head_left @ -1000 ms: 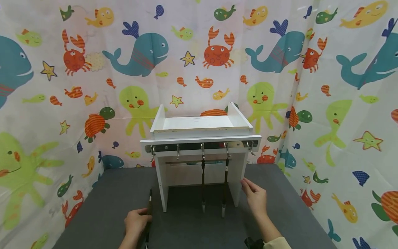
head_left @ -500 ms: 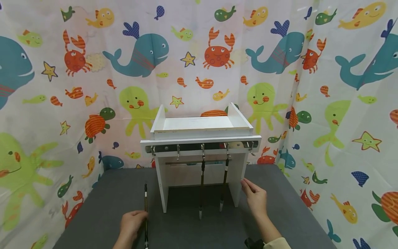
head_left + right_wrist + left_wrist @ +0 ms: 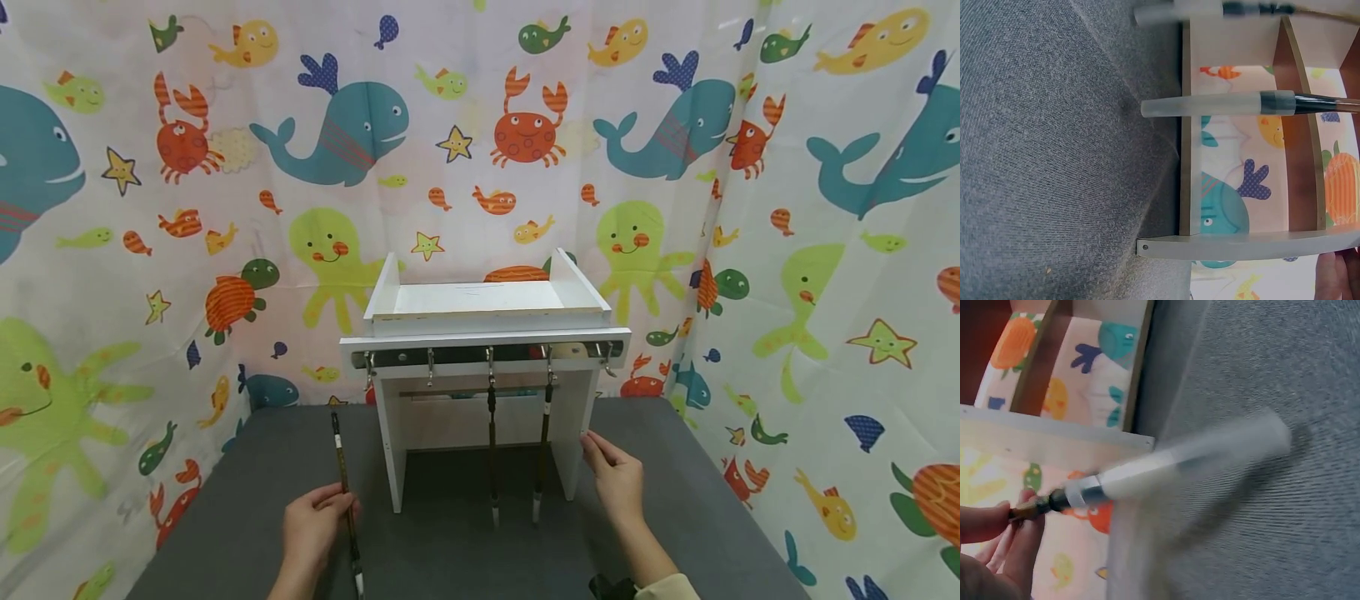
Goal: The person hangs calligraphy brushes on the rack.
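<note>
My left hand [image 3: 315, 518] holds a calligraphy brush [image 3: 341, 454] with thumb and fingers, left of a white wooden shelf stand [image 3: 480, 342]. The brush leans, its black upper end to the left. Its frosted cap [image 3: 1197, 456] points downward, blurred in the left wrist view. On the stand's right side panel [image 3: 574, 450], my right hand [image 3: 619, 477] pinches the front edge; its fingers [image 3: 1330, 275] show at the corner of the right wrist view. Two capped brushes hang under the stand, a middle brush [image 3: 492, 442] and a right brush [image 3: 543, 442].
A metal hook rail [image 3: 450, 357] with several hooks runs along the stand's front. The stand rests on a grey cloth-covered table [image 3: 270, 467]. Behind and beside it hangs a curtain [image 3: 450, 50] printed with sea animals. A dark object [image 3: 611, 586] lies by the right sleeve.
My left hand has risen slightly and shifted left, and the brush's upper end has swung up and leftward. Both hanging brushes have swayed. The right hand keeps its place on the panel.
</note>
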The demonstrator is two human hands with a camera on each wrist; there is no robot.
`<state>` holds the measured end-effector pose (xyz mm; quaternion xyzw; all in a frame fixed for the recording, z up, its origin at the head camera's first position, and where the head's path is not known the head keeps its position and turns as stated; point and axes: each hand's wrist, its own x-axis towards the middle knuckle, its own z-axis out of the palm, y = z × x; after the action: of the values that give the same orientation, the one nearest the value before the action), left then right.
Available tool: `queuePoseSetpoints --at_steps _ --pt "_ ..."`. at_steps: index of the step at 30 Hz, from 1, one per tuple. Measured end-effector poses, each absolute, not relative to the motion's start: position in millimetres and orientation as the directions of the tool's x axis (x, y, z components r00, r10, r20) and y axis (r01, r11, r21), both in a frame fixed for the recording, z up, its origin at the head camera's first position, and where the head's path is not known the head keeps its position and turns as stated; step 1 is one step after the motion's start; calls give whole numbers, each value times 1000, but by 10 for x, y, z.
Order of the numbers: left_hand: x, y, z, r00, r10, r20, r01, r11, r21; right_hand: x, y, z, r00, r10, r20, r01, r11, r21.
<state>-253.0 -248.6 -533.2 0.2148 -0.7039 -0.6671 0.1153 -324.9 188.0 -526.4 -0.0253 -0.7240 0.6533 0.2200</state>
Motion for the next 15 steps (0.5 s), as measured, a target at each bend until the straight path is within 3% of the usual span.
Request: queuePoseSetpoints --at_steps 8,15 --pt "-2510 -2363 -5100 -853 -522 -14 -74 94 993 -3275 1889 -5276 -895 329 302 -271 138 -953" --pt "-2421 -2301 -4915 -868 -497 18 -44 114 992 -3247 1872 -5267 -898 330 292 -269 114 -956"
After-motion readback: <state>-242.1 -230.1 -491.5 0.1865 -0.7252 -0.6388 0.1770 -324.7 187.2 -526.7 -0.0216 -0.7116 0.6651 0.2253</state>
